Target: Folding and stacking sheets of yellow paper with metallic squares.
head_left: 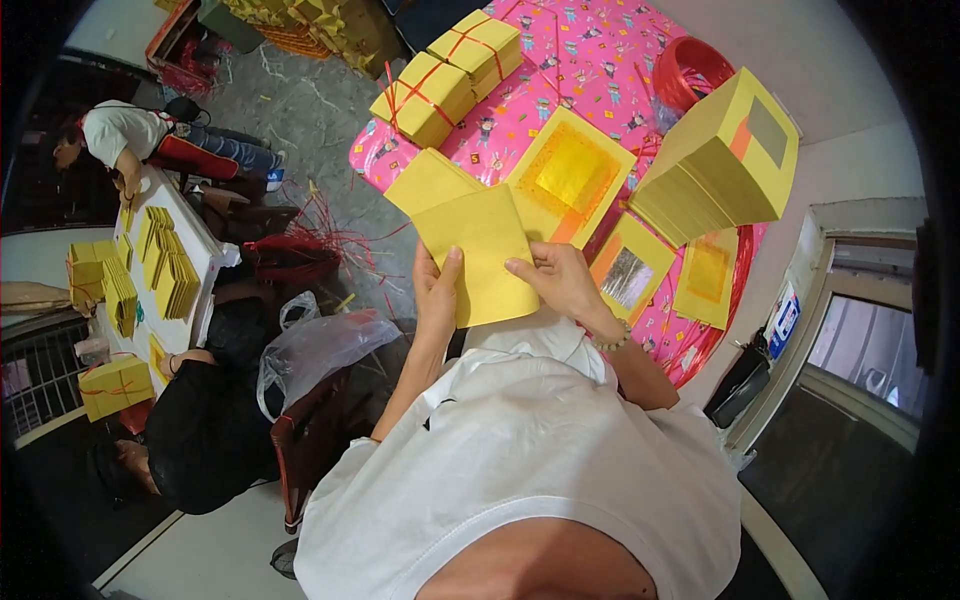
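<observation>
A plain yellow paper sheet (478, 245), curved along its lower right edge, is held in front of my chest by both hands. My left hand (438, 288) grips its left side with the thumb on top. On the right side, my right hand (562, 278) pinches the edge, thumb over the paper. Just beyond lies a small pile of plain yellow paper (418, 180), partly hidden behind the held sheet. Close to my right hand are a sheet with a gold square (568, 172) and another with a silver square (628, 272).
A pink patterned tablecloth (570, 50) covers the table. On it stand red-tied yellow bundles (428, 98), a tall yellow stack (690, 180) and a red coil (690, 72). Left, two people work at a white table (195, 290). A plastic bag (325, 350) hangs by a chair.
</observation>
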The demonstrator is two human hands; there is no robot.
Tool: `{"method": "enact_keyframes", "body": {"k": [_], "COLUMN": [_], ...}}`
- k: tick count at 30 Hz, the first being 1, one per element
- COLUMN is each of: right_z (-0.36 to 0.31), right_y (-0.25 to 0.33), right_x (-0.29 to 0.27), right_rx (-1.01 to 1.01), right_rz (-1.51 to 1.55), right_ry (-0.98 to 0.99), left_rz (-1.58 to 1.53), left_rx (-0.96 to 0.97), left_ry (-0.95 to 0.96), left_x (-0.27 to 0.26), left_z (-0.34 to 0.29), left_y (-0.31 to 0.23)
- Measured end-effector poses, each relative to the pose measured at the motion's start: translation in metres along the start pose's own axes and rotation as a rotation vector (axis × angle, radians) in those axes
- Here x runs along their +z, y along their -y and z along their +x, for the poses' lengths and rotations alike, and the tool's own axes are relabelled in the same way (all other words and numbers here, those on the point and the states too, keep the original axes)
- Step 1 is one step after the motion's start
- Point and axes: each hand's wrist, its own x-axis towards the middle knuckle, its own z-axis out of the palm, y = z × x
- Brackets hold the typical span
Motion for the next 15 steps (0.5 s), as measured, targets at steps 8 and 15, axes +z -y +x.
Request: {"method": "enact_keyframes", "body": {"k": [8,15], "right_z": [0.024,0.049], "right_y": [-0.009,0.0], "right_x": [0.024,0.034], "right_rx": [-0.104,-0.117], "right_rz": [-0.269,-0.347], "right_ry": [0.002,0.003], "left_rz": [-0.001,-0.027], "left_rx": [0.013,0.031], "left_ry": [-0.199,-0.323], "left_x": [-0.035,-0.05], "left_z": [-0.001,0.017], "left_y": [-0.002,0.001]}}
